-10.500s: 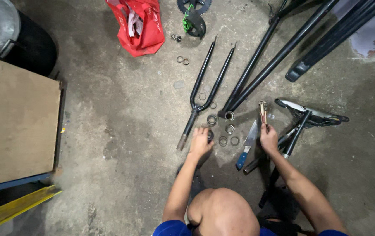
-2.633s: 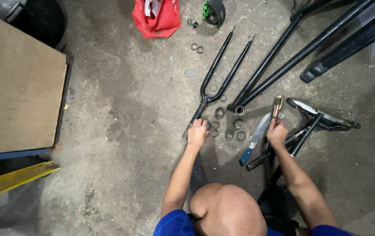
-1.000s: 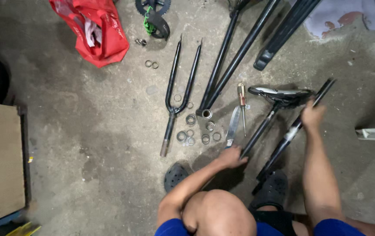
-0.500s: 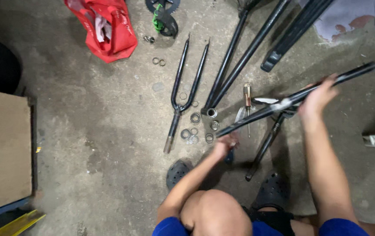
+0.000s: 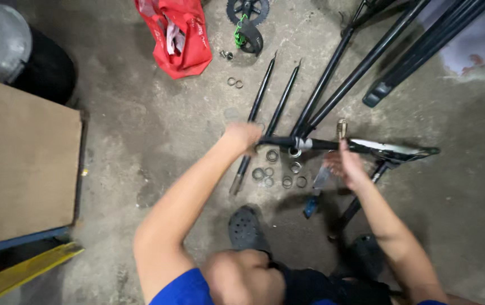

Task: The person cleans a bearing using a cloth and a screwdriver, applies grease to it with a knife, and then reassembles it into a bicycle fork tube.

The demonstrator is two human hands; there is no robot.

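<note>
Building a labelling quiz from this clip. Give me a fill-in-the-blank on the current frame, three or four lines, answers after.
1. The left hand grips one end of a black ____ held level above the floor.
2. The bag lying near the crankset is ____.
3. The bicycle fork lies on the ____ floor.
4. The metal rings lie loose ____ the held bar.

Missing words: bar; red; concrete; below

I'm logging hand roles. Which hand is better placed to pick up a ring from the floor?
Right, probably: the right hand looks open above the rings, while the left hand grips the black bar.
</note>
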